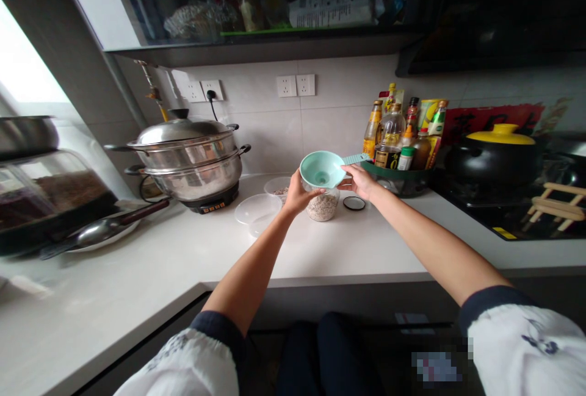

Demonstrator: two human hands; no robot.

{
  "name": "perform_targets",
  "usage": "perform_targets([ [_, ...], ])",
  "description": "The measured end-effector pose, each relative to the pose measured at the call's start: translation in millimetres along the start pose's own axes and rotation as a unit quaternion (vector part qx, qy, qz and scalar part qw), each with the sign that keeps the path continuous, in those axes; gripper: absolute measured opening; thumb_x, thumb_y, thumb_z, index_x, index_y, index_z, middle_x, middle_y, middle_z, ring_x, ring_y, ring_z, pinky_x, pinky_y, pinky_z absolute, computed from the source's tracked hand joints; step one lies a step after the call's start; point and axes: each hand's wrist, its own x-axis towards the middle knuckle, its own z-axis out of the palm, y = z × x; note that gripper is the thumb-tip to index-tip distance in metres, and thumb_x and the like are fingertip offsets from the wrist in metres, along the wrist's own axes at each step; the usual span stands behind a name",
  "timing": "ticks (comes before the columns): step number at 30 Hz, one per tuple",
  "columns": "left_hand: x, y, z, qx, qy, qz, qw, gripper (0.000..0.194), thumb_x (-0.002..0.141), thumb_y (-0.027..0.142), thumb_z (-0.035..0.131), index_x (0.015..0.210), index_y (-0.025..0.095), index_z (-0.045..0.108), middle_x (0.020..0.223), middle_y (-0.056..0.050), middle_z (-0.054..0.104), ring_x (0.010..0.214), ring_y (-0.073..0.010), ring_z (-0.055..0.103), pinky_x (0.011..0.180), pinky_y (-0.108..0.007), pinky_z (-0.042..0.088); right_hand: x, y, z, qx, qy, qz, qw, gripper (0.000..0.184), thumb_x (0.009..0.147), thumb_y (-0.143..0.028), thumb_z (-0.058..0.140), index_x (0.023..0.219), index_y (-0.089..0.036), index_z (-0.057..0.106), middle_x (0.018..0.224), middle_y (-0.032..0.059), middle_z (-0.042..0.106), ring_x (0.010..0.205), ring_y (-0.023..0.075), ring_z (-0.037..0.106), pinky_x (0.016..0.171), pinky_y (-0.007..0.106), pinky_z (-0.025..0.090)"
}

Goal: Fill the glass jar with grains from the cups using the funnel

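Note:
A mint-green funnel with a flat handle is held up over the counter. My left hand grips its rim on the left, thumb along the near side. On the right, my right hand is closed on the funnel near its handle. Right below the funnel stands a clear jar filled with pale flakes; the funnel and hands hide its mouth. Behind my left hand sits a clear tub with more flakes. A translucent lid lies left of the jar, and a dark-rimmed round lid lies to its right.
A steel steamer pot stands on a hot plate at the left, beside a ladle on a plate. Several sauce bottles crowd a green-rimmed tray at the right. Beyond are a black pot and a small wooden chair on the stove.

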Motion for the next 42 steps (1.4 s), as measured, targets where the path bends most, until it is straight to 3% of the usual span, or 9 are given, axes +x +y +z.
perform_targets([
  [5,2,1,2.3,-0.103,-0.055,0.017,0.993,0.115,0.052,0.043,0.084,0.145,0.024,0.020,0.143,-0.015,0.036,0.131,-0.0277,0.039,0.105,-0.039,0.034,1,-4,4,-0.005,-0.009,-0.002,1.000,0.009,0.083,-0.021,0.057,0.076,-0.019,0.053,0.060,-0.0033,0.060,0.049,0.0126,0.060,0.050,0.029,0.057],
  [11,9,-2,6.3,-0.158,-0.014,-0.065,0.985,0.133,0.049,0.043,0.086,0.148,0.025,-0.001,0.151,-0.015,0.024,0.136,-0.0261,0.034,0.107,-0.035,0.033,6,-12,11,-0.021,-0.001,0.002,1.000,0.010,0.084,-0.022,0.058,0.075,-0.018,0.055,0.062,-0.0013,0.061,0.051,0.0139,0.062,0.051,0.029,0.057],
  [18,21,-6,7.3,-0.086,0.061,-0.086,0.991,0.113,0.049,0.048,0.085,0.141,0.016,0.029,0.141,-0.017,0.041,0.131,-0.0297,0.039,0.106,-0.036,0.035,13,-17,15,0.018,-0.028,0.019,0.999,0.021,0.086,-0.038,0.059,0.082,-0.018,0.059,0.068,0.0012,0.065,0.056,0.0131,0.063,0.055,0.026,0.057],
  [23,27,-16,6.3,-0.114,0.090,-0.099,0.984,0.107,0.054,0.050,0.082,0.141,0.015,0.029,0.140,-0.018,0.043,0.127,-0.0275,0.045,0.103,-0.034,0.038,17,-18,7,0.028,-0.027,0.033,0.999,0.032,0.088,-0.050,0.050,0.093,-0.020,0.060,0.078,0.0035,0.069,0.053,0.0143,0.064,0.053,0.028,0.056],
  [27,31,-23,1.1,-0.110,0.115,-0.105,0.982,0.101,0.057,0.051,0.080,0.139,0.016,0.033,0.137,-0.016,0.047,0.126,-0.0268,0.047,0.102,-0.032,0.040,19,-16,-12,0.021,0.035,0.021,0.999,0.028,0.088,-0.044,0.053,0.098,-0.019,0.058,0.082,0.0060,0.070,0.051,0.0153,0.065,0.051,0.030,0.055],
  [32,32,-23,-5.4,-0.101,0.146,-0.101,0.979,0.095,0.058,0.051,0.079,0.136,0.016,0.039,0.135,-0.015,0.050,0.122,-0.0265,0.051,0.101,-0.033,0.041,14,-12,-52,-0.017,0.128,-0.039,0.991,0.003,0.085,-0.019,0.059,0.087,-0.017,0.059,0.070,0.0025,0.069,0.047,0.0118,0.062,0.046,0.022,0.052],
  [39,32,-29,-4.8,-0.136,0.166,-0.106,0.971,0.092,0.059,0.048,0.080,0.136,0.018,0.041,0.125,-0.013,0.057,0.116,-0.0253,0.054,0.099,-0.034,0.042,-3,15,-116,-0.148,0.229,-0.093,0.957,0.015,0.071,0.000,0.062,0.068,-0.015,0.064,0.052,-0.0014,0.062,0.046,0.0083,0.057,0.049,0.017,0.048],
  [42,31,-31,-4.4,-0.147,0.167,-0.100,0.970,0.092,0.058,0.048,0.080,0.136,0.018,0.041,0.119,-0.011,0.059,0.114,-0.0241,0.056,0.099,-0.034,0.042,-13,34,-142,-0.264,0.249,-0.118,0.924,0.018,0.062,0.001,0.066,0.060,-0.017,0.066,0.056,-0.0018,0.065,0.057,0.0114,0.061,0.063,0.022,0.051],
])
